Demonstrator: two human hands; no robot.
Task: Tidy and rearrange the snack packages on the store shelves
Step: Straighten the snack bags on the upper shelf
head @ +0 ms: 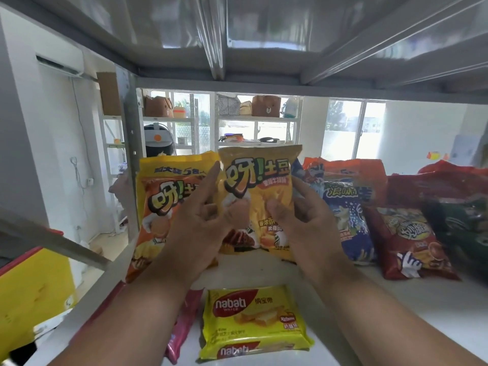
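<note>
Head view: yellow chip bag, upright above white shelf, pinched at both sides by left hand and right hand, apparently for squaring beside larger orange bag; wafer pack flat in front.

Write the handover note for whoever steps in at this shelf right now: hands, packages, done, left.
Left hand: fingers against the left edge of the small yellow chip bag, holding it upright.
Right hand: grips the same bag's right side, thumb on its front.
Standing behind: large orange-yellow chip bag to the left, blue bag and red bag to the right.
Lying flat at the shelf front: yellow wafer pack, pink pack beside it.
Done: back row stands.
Left: place the held bag, then probably sort the two flat packs.
</note>
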